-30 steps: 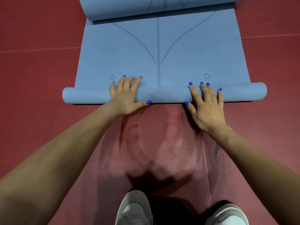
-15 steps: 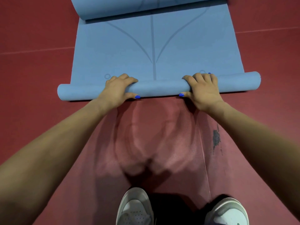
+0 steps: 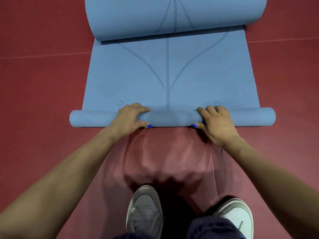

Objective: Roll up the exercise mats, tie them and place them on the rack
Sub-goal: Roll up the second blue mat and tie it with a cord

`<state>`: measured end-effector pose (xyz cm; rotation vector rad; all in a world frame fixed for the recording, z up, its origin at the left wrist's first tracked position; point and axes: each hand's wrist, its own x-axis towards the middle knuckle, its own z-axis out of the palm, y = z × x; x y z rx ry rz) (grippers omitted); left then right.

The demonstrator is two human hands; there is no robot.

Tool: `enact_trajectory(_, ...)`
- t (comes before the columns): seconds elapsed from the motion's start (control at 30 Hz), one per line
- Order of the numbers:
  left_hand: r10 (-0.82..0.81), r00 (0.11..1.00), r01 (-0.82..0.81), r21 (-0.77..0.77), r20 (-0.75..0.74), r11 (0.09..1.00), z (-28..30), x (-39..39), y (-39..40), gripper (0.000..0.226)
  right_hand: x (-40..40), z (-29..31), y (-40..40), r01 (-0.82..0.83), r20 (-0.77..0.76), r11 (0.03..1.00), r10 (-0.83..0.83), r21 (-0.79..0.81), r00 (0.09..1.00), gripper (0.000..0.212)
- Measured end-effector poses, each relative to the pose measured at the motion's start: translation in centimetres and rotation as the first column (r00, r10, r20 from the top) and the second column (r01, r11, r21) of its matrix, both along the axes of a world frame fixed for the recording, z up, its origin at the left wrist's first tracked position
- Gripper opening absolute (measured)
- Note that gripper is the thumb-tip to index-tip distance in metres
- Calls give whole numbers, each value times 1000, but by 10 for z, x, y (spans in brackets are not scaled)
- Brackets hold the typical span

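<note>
Blue mat [image 3: 172, 75] in both hands' grip

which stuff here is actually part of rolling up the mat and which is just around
Part of the job:
- blue mat, near end rolled into a tube, far end curled over
- left hand gripping the roll
- right hand gripping the roll

Just around:
- red floor
- grey shoes, standing behind the roll
</note>
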<state>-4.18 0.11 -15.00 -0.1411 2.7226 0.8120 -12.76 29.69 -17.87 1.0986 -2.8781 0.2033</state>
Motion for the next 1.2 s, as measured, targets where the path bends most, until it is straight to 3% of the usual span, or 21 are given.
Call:
enact_trajectory(0.1,-50,996,48,25,77,999,7,28,8,84,33,3,11,19,46,999,-20,27,999,63)
enact_trajectory(0.2,-64,989,59,41,133,997,12,60,18,87,67,9,22,11,124,996,-22,86,992,71)
enact_trajectory(0.4,-29,992,15,108,120,994,16,113,45,70,118,16,47,17,217,996,-35,82,976,72)
enact_trajectory(0.47,-9,996,0,97,93,995,8,122,50,63,128,12,52,31,226,997,-46,69,973,69)
enact_trajectory(0.63,-4,990,15,77,-138,997,-25,132,43,66,124,4,52,37,200,999,-42,25,979,67)
enact_trajectory(0.7,-50,974,55,16,-220,998,-26,135,40,62,121,4,52,32,228,999,-34,10,973,68)
enact_trajectory(0.83,-253,936,177,-294,-246,939,-21,145,54,57,121,11,45,111,315,993,-116,33,942,89)
enact_trajectory(1.0,-221,938,122,-344,-267,931,-21,133,58,54,118,18,35,158,345,980,-190,121,919,99)
enact_trajectory(1.2,-174,985,163,-387,8,907,-17,92,50,71,89,14,18,213,298,963,-255,167,920,87)
